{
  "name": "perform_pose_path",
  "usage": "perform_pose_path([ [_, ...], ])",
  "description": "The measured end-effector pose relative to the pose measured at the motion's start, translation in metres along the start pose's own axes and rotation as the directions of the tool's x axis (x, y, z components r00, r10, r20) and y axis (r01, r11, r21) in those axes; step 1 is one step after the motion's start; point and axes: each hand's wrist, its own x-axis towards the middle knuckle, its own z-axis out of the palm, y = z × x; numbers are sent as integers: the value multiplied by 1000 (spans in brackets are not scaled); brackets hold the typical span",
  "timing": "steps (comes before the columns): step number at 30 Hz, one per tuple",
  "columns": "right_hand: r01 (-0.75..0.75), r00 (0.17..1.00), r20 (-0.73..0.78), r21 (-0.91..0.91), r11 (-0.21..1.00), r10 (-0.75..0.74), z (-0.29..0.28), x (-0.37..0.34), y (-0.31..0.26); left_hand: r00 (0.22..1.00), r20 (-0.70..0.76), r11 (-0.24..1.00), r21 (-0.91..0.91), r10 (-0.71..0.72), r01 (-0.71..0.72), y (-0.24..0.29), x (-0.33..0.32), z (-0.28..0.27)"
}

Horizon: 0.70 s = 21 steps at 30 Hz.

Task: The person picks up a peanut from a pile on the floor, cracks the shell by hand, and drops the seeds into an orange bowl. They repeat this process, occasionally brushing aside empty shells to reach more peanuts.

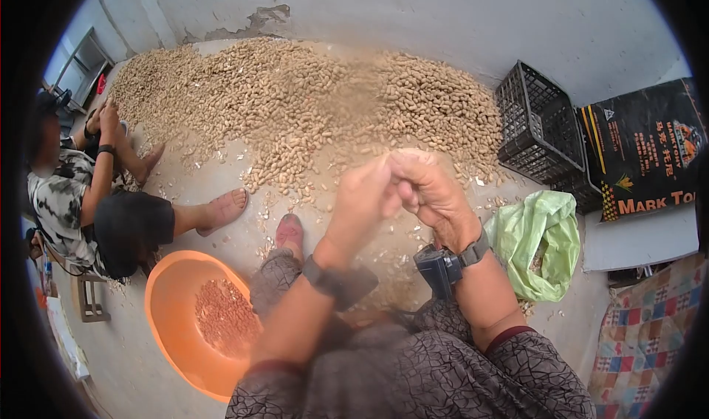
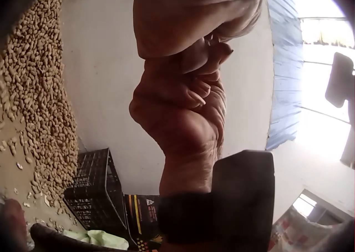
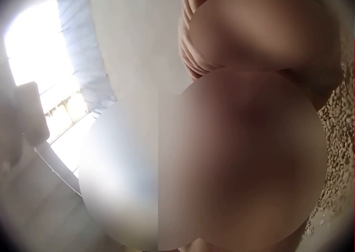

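Hands to pile: the pile (image 1: 281, 101) of unshelled peanuts is lying on the floor (image 1: 125, 349) just ahead of both hands, with most of its bulk stretching off to the left.
Long axis: the pile is running along the foot of the wall (image 1: 413, 16), roughly crosswise to the person; single peanuts in it are pointing every way.
Hands to basin: the orange basin (image 1: 151, 301), with reddish kernels (image 1: 221, 316) lying inside, is standing on the left, near the person's knee, so the left hand (image 1: 360, 205) is the nearer one.
Hands to bag: the green bag (image 1: 504, 227) is standing on the right, so the right hand (image 1: 437, 194) is nearer to it; the crate (image 1: 517, 127) is standing behind.
Left grip: fingers are lying bent against the right hand's; the head view is blurring them, and I cannot tell what they are pinching.
Right grip: fingers are lying curled inward, tips meeting the left hand's; anything between them is being hidden.
Arms: both forearms are reaching forward and slanting inward, forming a peak at the fingertips.
Height: the joined hands are hanging in the air, apart from both pile and basin; in the left wrist view they are showing against the wall.
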Motion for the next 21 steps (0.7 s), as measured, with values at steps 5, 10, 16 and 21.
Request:
perform_pose_path([
  [5,16,997,70,-95,995,-9,7,-3,0,998,-54,1000,-5,-11,10,-1,1,2],
  [10,-14,997,72,-105,994,21,7,-5,-4,999,-50,991,133,14,-7,3,-3,4],
  [16,-20,1000,-1,-153,988,20,12,-3,-1,998,-69,994,107,-7,14,0,-4,-1],
  [21,10,998,-54,-154,988,-18,5,1,5,984,67,937,301,167,-179,-7,2,-7],
])
